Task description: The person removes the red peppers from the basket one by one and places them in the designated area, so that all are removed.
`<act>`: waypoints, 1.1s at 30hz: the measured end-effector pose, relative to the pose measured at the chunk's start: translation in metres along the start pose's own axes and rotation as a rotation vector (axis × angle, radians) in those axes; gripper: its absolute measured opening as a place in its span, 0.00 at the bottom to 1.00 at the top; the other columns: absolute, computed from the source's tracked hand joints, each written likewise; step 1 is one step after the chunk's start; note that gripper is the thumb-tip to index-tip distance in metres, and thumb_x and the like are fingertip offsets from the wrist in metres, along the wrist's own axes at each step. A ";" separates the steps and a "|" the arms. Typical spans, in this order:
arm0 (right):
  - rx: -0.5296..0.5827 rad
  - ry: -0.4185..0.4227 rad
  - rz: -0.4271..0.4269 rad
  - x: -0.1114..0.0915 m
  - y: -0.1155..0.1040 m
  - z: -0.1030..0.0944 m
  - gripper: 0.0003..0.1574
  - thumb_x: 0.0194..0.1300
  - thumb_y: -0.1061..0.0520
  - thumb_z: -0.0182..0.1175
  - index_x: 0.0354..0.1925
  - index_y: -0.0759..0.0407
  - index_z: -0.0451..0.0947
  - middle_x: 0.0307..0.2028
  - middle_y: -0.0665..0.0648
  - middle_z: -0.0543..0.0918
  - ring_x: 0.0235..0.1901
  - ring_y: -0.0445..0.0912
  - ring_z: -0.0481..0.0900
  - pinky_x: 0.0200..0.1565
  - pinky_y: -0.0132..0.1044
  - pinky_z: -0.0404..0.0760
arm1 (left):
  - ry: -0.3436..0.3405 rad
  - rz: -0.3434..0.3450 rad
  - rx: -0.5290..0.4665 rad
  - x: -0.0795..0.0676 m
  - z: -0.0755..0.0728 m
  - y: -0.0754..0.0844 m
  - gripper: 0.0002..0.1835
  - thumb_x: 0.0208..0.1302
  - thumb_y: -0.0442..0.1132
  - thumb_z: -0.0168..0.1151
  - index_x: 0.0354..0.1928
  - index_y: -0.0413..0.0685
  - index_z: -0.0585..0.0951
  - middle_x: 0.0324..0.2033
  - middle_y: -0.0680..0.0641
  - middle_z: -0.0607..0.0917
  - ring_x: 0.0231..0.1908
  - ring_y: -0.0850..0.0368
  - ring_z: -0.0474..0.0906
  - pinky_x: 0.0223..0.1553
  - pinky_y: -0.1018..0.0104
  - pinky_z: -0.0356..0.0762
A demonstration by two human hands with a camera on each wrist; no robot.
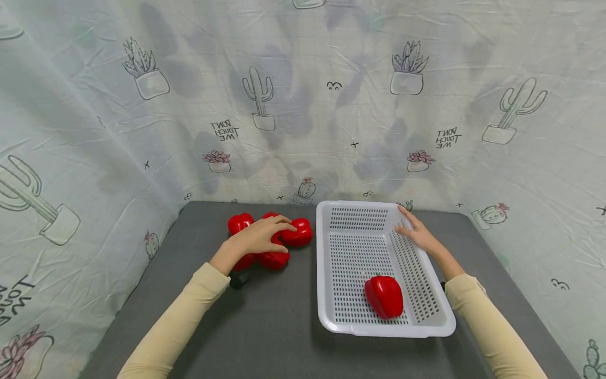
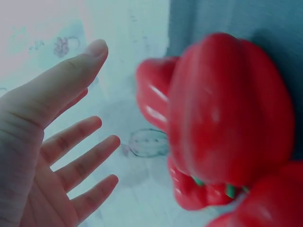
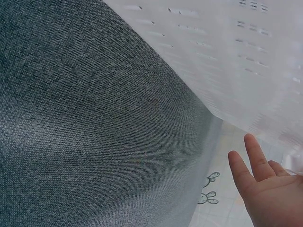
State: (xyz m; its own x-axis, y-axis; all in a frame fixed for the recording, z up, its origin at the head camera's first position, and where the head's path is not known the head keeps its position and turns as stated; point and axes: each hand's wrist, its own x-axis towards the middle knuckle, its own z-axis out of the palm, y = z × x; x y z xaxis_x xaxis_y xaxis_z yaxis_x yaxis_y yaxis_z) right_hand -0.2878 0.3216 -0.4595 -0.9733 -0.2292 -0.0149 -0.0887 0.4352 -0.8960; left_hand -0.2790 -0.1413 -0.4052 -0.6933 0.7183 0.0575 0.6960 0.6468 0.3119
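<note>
My left hand hovers over a cluster of glossy red bell peppers, its fingers spread apart. The left wrist view has this hand to the left of a large red bell pepper, with a gap between fingertips and pepper. Bits of green stem show below that pepper. Another pepper lies just beyond the fingertips. My right hand is at the right rim of a white perforated basket, thumb on the inner side. In the right wrist view its straight fingers extend along the basket's outer wall.
One red bell pepper lies inside the basket near its front right corner. The dark grey table bears everything. A cactus-print curtain hangs behind and at both sides, close to the table's edges.
</note>
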 end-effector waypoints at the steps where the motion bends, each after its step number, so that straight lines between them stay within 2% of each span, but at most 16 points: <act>1: 0.000 0.000 -0.001 0.000 0.000 0.000 0.48 0.67 0.56 0.54 0.73 0.47 0.36 0.69 0.72 0.48 0.51 0.72 0.71 0.38 0.51 0.82 | 0.002 0.011 0.006 0.003 -0.001 0.004 0.32 0.52 0.51 0.68 0.60 0.56 0.73 0.59 0.50 0.72 0.58 0.54 0.66 0.57 0.52 0.70; 9: -0.010 0.004 -0.008 0.000 0.000 0.001 0.47 0.67 0.57 0.53 0.73 0.50 0.36 0.68 0.74 0.48 0.47 0.71 0.74 0.35 0.49 0.83 | 0.019 0.121 0.061 0.026 -0.004 0.034 0.31 0.54 0.53 0.66 0.61 0.59 0.72 0.58 0.53 0.72 0.57 0.57 0.68 0.58 0.57 0.69; 17: -0.030 0.008 -0.006 -0.001 -0.003 0.001 0.47 0.67 0.58 0.52 0.73 0.51 0.35 0.67 0.76 0.48 0.47 0.71 0.74 0.36 0.49 0.83 | 0.034 0.292 0.082 0.048 0.001 0.063 0.28 0.58 0.51 0.63 0.60 0.53 0.73 0.59 0.51 0.73 0.58 0.57 0.68 0.58 0.63 0.70; 22: -0.030 0.015 -0.012 -0.003 -0.003 0.001 0.47 0.68 0.57 0.53 0.73 0.50 0.35 0.68 0.75 0.48 0.48 0.72 0.73 0.37 0.50 0.82 | 0.009 0.334 0.080 0.058 0.005 0.079 0.28 0.58 0.51 0.63 0.60 0.54 0.72 0.59 0.52 0.72 0.59 0.59 0.67 0.58 0.66 0.70; 33: -0.015 0.019 -0.019 -0.005 -0.001 0.006 0.49 0.67 0.58 0.53 0.73 0.49 0.34 0.66 0.77 0.49 0.47 0.73 0.73 0.35 0.50 0.82 | -0.071 0.401 -0.014 0.075 0.012 0.118 0.32 0.54 0.55 0.65 0.62 0.59 0.71 0.59 0.56 0.72 0.58 0.65 0.66 0.59 0.72 0.66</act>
State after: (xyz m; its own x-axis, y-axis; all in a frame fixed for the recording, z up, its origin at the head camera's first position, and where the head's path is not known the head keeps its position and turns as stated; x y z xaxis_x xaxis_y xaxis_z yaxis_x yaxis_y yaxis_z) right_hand -0.2815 0.3177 -0.4612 -0.9752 -0.2208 0.0109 -0.1105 0.4439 -0.8892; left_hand -0.2466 -0.0083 -0.3751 -0.3527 0.9291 0.1115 0.9056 0.3089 0.2907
